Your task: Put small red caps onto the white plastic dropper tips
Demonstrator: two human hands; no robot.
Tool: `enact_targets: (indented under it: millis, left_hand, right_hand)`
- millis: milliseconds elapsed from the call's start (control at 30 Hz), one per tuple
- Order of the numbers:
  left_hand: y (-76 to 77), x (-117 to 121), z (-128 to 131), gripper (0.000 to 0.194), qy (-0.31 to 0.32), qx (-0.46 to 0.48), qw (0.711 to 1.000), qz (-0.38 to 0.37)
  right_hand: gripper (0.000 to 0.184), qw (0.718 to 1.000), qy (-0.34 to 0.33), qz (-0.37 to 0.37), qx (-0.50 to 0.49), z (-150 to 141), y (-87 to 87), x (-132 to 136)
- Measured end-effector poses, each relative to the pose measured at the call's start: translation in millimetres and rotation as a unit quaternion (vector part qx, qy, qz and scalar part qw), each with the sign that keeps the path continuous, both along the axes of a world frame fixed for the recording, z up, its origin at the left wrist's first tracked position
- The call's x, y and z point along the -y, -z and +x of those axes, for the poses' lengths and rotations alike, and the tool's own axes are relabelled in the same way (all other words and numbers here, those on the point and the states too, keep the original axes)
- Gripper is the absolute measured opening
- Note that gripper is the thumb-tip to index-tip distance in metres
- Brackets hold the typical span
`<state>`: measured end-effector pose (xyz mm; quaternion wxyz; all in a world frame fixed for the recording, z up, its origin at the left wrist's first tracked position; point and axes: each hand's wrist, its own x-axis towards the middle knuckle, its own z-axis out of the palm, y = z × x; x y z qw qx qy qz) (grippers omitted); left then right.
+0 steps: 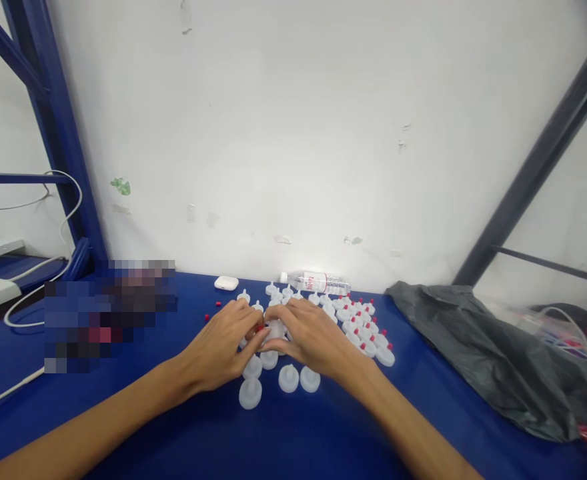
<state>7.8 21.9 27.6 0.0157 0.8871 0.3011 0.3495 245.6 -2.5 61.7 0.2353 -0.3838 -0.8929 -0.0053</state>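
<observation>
My left hand (221, 343) pinches a small red cap (260, 328) between its fingertips. Close against it, my right hand (311, 333) is closed around a translucent white nozzle lid (276, 329), partly hidden by the fingers. Cap and lid meet or nearly meet; I cannot tell whether they touch. Several white nozzle lids (250, 393) without caps stand on the blue table (293, 440) in front of my hands and behind them. To the right of my right hand is a cluster of lids (367, 328) topped with red caps. Loose red caps (207, 317) lie left of my left hand.
A clear plastic bottle (318, 283) lies along the wall, with a white earphone case (226, 283) to its left. Dark grey plastic sheeting (493, 353) covers the right side. Blurred items (118, 313) and white cables (28, 325) are on the left, beside a blue metal frame (58, 120).
</observation>
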Motion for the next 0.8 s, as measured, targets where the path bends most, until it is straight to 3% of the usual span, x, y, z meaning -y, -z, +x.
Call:
enact_targets:
  millis: [200,333,400,467,600,700,800]
  left_hand:
    - [-3.4,7.0,6.3,0.042,0.001,0.041,0.999,-0.036]
    - [-6.5,2.0,-2.6,0.048,-0.062,0.168,0.978,-0.107]
    - [-9.8,-6.9,-11.6,0.048,-0.094,0.165,0.98,-0.062]
    - [-12.7,-17.5,-18.8,0.044,-0.125,0.12,0.985,-0.01]
    - [-8.9,-33.9,-23.7,0.035,-0.115,0.046,0.992,0.04]
    - [3.3,-42.1,-28.3,0.036,-0.096,0.008,0.993,0.061]
    - [14.0,-50.7,-38.9,0.04,-0.118,-0.005,0.991,0.069]
  right_hand:
    - [0.023,0.998,0.019,0.045,-0.024,2.8,-1.5,-5.0]
    - [0.023,0.983,0.139,0.114,-0.044,46.6,-10.5,-24.6]
    - [0.014,0.968,0.201,0.132,-0.075,74.0,-14.0,-30.3]
    - [0.016,0.961,0.211,0.141,-0.108,96.0,-13.2,-29.8]
    - [0.022,0.974,0.179,0.112,-0.086,117.6,1.9,-17.9]
    - [0.025,0.982,0.172,0.051,-0.059,124.2,13.5,-10.7]
    - [0.028,0.983,0.175,-0.008,-0.047,128.7,15.8,-8.3]
